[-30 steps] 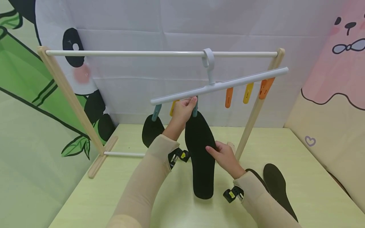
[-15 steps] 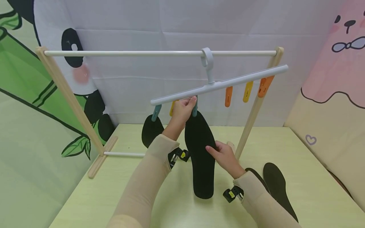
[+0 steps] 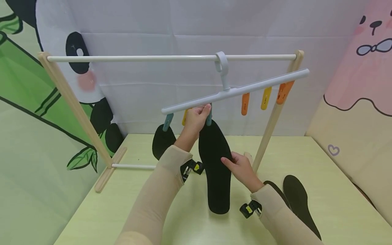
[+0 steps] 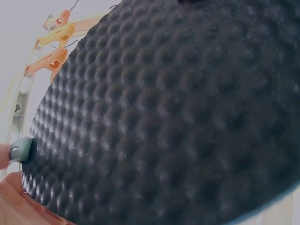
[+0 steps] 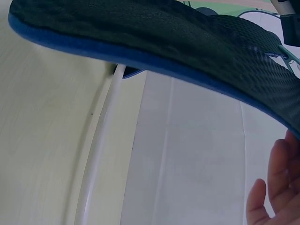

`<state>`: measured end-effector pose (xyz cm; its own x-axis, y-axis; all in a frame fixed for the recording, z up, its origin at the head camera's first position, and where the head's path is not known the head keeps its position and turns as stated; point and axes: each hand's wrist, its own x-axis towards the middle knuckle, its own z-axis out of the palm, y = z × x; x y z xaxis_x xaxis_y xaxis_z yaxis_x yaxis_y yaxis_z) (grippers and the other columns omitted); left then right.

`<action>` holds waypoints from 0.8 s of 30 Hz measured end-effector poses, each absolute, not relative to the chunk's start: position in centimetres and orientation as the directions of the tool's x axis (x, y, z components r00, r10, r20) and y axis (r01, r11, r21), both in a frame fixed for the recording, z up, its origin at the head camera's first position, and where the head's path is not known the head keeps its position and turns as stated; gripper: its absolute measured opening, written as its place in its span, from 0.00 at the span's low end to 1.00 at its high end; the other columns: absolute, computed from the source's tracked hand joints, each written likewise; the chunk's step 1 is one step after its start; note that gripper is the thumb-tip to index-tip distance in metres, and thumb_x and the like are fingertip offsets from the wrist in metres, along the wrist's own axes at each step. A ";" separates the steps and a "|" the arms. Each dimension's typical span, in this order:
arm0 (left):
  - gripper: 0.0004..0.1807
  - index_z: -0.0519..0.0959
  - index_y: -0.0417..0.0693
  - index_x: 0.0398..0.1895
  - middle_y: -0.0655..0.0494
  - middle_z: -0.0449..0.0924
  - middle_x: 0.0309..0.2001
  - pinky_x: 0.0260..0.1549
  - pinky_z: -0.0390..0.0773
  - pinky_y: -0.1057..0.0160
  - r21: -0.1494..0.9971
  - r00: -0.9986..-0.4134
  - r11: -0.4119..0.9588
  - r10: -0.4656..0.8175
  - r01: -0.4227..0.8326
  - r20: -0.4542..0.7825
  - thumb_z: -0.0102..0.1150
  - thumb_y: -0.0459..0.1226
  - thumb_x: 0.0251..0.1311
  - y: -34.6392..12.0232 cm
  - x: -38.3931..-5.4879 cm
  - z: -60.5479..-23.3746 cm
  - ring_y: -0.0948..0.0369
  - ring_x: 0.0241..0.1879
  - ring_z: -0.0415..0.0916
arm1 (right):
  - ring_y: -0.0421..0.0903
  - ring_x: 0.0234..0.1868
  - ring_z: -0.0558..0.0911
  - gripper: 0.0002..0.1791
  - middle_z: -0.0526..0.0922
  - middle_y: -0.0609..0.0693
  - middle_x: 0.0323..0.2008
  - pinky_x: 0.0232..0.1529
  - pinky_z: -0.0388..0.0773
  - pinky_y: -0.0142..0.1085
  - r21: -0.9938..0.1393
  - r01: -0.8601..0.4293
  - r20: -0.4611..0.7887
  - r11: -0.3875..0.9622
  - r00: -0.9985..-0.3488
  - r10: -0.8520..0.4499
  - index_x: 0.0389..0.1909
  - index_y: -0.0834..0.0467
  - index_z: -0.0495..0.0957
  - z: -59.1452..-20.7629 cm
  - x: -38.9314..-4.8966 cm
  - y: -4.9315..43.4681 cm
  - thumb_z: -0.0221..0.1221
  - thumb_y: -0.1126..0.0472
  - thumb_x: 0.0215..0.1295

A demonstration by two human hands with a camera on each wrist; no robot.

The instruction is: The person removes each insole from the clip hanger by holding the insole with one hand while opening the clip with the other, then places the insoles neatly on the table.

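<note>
A black insole [image 3: 215,170] hangs toe up from a teal clip [image 3: 209,117] under a tilted pale hanger [image 3: 251,89]. My left hand [image 3: 194,119] pinches that clip just below the bar, thumb on top. With thumb and fingers my right hand [image 3: 243,169] holds the insole by its right edge, around mid-length. The insole's dimpled underside [image 4: 164,112] fills most of the left wrist view, where the clip's jaws meet its edge. A blue layer along the insole's rim shows in the right wrist view. Another black insole [image 3: 163,141] hangs from a teal clip [image 3: 168,121] at the hanger's left end.
The hanger hooks over the white rail [image 3: 134,58] of a wooden rack. Orange [image 3: 245,104] and yellow [image 3: 266,98] clips hang on its raised right side. Two more dark insoles, one in front [image 3: 297,199], lie on the table [image 3: 340,190] at right, partly behind the right sleeve.
</note>
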<state>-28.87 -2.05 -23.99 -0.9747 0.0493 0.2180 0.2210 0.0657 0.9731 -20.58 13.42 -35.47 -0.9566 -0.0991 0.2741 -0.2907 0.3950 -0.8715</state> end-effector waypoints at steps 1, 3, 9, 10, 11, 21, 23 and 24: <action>0.18 0.79 0.28 0.32 0.59 0.68 0.21 0.31 0.64 0.68 0.973 -0.974 0.063 0.048 0.222 0.220 0.54 0.39 0.68 -2.0 -28.9 -24.0 0.63 0.31 0.64 | 0.44 0.31 0.76 0.11 0.83 0.59 0.33 0.37 0.76 0.35 -0.870 -0.292 0.276 0.397 -0.956 -0.099 0.39 0.71 0.77 -35.6 -20.6 13.4 0.56 0.65 0.69; 0.18 0.79 0.28 0.31 0.60 0.67 0.21 0.30 0.63 0.68 0.971 -0.972 0.064 0.044 0.232 0.229 0.54 0.38 0.68 -2.0 -28.9 -24.0 0.63 0.31 0.63 | 0.44 0.33 0.78 0.10 0.83 0.60 0.35 0.39 0.77 0.36 -0.868 -0.294 0.278 0.399 -0.955 -0.099 0.39 0.71 0.77 -35.7 -20.8 13.5 0.56 0.65 0.69; 0.19 0.73 0.35 0.20 0.59 0.62 0.18 0.26 0.60 0.67 0.967 -0.969 0.061 0.048 0.246 0.244 0.54 0.38 0.68 -2.1 -28.8 -24.1 0.63 0.27 0.60 | 0.45 0.34 0.79 0.10 0.84 0.61 0.35 0.41 0.77 0.38 -0.868 -0.295 0.282 0.399 -0.955 -0.093 0.38 0.71 0.78 -35.8 -20.9 13.5 0.56 0.64 0.69; 0.20 0.72 0.36 0.19 0.59 0.62 0.17 0.25 0.59 0.67 0.966 -0.968 0.062 0.050 0.250 0.247 0.54 0.38 0.68 -2.1 -28.8 -24.1 0.63 0.26 0.59 | 0.45 0.33 0.79 0.10 0.84 0.61 0.35 0.41 0.77 0.37 -0.869 -0.294 0.282 0.398 -0.955 -0.092 0.38 0.71 0.78 -35.9 -20.9 13.4 0.56 0.64 0.68; 0.20 0.72 0.37 0.19 0.60 0.62 0.17 0.25 0.59 0.68 0.966 -0.968 0.063 0.049 0.251 0.248 0.54 0.38 0.68 -2.1 -28.8 -24.1 0.63 0.25 0.59 | 0.45 0.33 0.79 0.10 0.84 0.61 0.35 0.40 0.77 0.37 -0.870 -0.294 0.281 0.396 -0.955 -0.091 0.38 0.71 0.78 -35.9 -20.9 13.4 0.56 0.65 0.68; 0.20 0.72 0.38 0.17 0.59 0.62 0.16 0.24 0.59 0.68 0.967 -0.969 0.068 0.042 0.247 0.245 0.55 0.39 0.68 -2.1 -29.0 -24.2 0.63 0.24 0.59 | 0.43 0.33 0.78 0.10 0.83 0.60 0.35 0.40 0.76 0.36 -0.872 -0.285 0.274 0.397 -0.958 -0.087 0.38 0.71 0.78 -35.9 -21.0 13.4 0.56 0.65 0.68; 0.21 0.71 0.40 0.16 0.59 0.61 0.15 0.24 0.59 0.68 0.966 -0.968 0.067 0.046 0.248 0.246 0.54 0.39 0.68 -2.1 -29.0 -24.2 0.63 0.24 0.59 | 0.43 0.33 0.77 0.11 0.83 0.60 0.35 0.40 0.76 0.36 -0.873 -0.285 0.272 0.395 -0.958 -0.090 0.39 0.71 0.77 -35.8 -20.9 13.5 0.56 0.65 0.69; 0.21 0.70 0.40 0.15 0.59 0.60 0.15 0.23 0.58 0.68 0.966 -0.968 0.069 0.048 0.250 0.247 0.54 0.39 0.68 -2.1 -28.9 -24.2 0.63 0.23 0.59 | 0.43 0.33 0.77 0.11 0.83 0.60 0.35 0.40 0.76 0.36 -0.873 -0.286 0.273 0.395 -0.958 -0.092 0.39 0.71 0.77 -35.7 -20.9 13.5 0.56 0.65 0.69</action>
<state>-28.94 -2.10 -24.16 -0.9679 0.0483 0.2468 0.2497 0.0692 0.9658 -20.86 13.50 -35.72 -0.9577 -0.0918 0.2727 -0.2865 0.3947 -0.8730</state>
